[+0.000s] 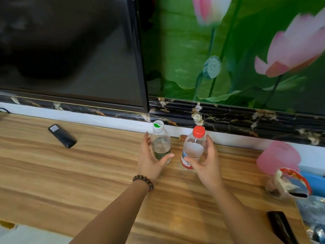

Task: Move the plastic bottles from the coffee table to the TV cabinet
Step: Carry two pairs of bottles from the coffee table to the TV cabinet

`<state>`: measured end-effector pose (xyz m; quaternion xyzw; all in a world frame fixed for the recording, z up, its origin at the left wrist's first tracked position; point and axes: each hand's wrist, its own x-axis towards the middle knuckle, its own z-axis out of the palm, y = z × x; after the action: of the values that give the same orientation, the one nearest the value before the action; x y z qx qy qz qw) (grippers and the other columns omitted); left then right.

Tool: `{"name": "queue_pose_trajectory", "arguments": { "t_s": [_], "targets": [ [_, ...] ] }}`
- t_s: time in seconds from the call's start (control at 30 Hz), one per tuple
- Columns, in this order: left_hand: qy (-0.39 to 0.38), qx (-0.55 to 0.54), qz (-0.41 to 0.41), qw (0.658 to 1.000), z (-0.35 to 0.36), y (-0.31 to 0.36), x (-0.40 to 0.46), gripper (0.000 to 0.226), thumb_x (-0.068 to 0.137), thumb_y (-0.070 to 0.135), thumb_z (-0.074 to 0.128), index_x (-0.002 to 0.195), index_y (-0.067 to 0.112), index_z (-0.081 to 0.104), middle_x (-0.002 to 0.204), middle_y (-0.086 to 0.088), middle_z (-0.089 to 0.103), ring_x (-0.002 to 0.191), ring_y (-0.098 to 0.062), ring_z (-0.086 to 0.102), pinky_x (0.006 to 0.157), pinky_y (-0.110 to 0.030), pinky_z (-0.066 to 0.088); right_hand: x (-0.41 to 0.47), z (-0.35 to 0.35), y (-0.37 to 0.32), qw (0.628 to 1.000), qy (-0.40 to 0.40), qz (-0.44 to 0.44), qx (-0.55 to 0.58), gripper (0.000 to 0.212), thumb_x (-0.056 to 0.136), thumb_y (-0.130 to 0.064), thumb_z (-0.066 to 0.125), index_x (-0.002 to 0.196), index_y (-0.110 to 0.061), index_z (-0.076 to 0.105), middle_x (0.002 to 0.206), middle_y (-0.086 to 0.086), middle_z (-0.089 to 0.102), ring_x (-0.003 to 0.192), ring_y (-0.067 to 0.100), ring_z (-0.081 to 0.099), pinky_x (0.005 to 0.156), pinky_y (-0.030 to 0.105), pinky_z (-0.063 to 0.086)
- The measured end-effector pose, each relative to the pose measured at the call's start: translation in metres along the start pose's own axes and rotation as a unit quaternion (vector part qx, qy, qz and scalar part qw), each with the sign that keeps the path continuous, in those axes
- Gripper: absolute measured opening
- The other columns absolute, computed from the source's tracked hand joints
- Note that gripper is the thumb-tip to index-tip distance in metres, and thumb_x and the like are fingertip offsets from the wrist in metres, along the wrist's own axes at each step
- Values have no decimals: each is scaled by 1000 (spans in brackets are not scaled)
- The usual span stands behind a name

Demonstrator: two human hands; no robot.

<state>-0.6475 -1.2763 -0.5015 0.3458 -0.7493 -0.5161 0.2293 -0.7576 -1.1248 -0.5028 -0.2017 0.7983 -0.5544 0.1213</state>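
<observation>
Two clear plastic bottles stand upright on the wooden TV cabinet [70,173], close to the wall. The left bottle [161,145] has a white and green cap. The right bottle [193,147] has a red cap and a red label. My left hand [151,159] cups the green-capped bottle from the left, fingers straight and spread, thumb across its front. My right hand [205,159] curves around the red-capped bottle from the right, with loose fingers and the thumb low by the label. Neither hand looks clamped tight.
A black remote [62,135] lies on the cabinet to the left. The TV screen [70,50] hangs above, beside a lotus mural. At the right edge are a pink plastic cup [278,157], a snack bag [290,185], a dark flat object [281,226] and plastic wrapping.
</observation>
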Motion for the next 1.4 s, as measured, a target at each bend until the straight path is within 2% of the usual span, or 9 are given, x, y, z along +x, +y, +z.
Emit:
{"name": "queue_pose_trajectory", "arguments": {
  "t_s": [0.1,0.23,0.33,0.6,0.8,0.93,1.03,1.13,1.4],
  "targets": [
    [21,12,-33,999,5,-23,-8,122,55,46,86,150,20,15,152,1,32,138,-14,32,112,-37,33,-11,7,15,1000,2,6,2,116,51,-48,84,148,-33,22,144,-5,42,130,9,43,102,26,41],
    [21,7,-29,999,16,-32,-4,92,62,29,87,138,19,37,129,9,53,119,-7,49,98,-24,40,-16,19,33,999,32,15,-24,79,65,-28,84,133,-24,44,122,-3,62,113,15,60,92,31,50],
    [18,10,-19,1000,17,-39,5,71,65,26,85,125,23,47,118,8,63,110,-9,60,96,-31,50,-12,30,37,999,33,37,-22,63,70,-27,82,124,-25,49,108,-6,70,99,12,67,85,35,55],
    [31,30,4,999,12,-43,25,68,70,19,82,127,18,46,111,10,60,107,-13,62,93,-28,50,11,61,30,999,2,26,-20,67,71,-22,80,129,-24,46,106,-7,69,93,11,67,85,35,56],
    [33,50,-9,998,13,-42,31,68,71,23,81,127,19,44,115,6,64,107,-14,62,94,-34,52,17,71,26,999,7,24,-28,71,73,-21,79,134,-23,43,116,-3,67,101,15,64,89,31,53],
    [22,73,-35,996,12,-31,26,73,73,29,79,133,19,40,122,3,61,113,-18,60,90,-27,47,16,68,16,999,0,32,-37,74,72,-21,80,136,-20,43,120,-2,65,105,14,61,86,26,47],
    [-14,108,-71,992,1,-13,19,95,72,41,77,147,13,25,143,-4,47,128,-24,49,97,-30,41,13,59,3,997,-29,51,-42,89,67,-26,83,142,-23,36,132,-5,59,115,10,56,92,27,44],
    [-49,172,-120,977,-18,10,5,94,82,47,65,151,9,13,155,-10,29,138,-26,35,107,-34,34,0,43,-17,990,-47,91,-98,99,69,-40,80,149,-22,24,148,1,45,134,20,44,108,40,40],
    [-105,342,-108,927,-94,116,-55,72,92,50,43,149,10,24,154,-9,29,141,-27,27,116,-40,24,-61,-28,-132,955,-132,121,-237,62,93,-35,54,146,-10,33,154,9,33,144,22,29,116,28,22]
  ]
}}
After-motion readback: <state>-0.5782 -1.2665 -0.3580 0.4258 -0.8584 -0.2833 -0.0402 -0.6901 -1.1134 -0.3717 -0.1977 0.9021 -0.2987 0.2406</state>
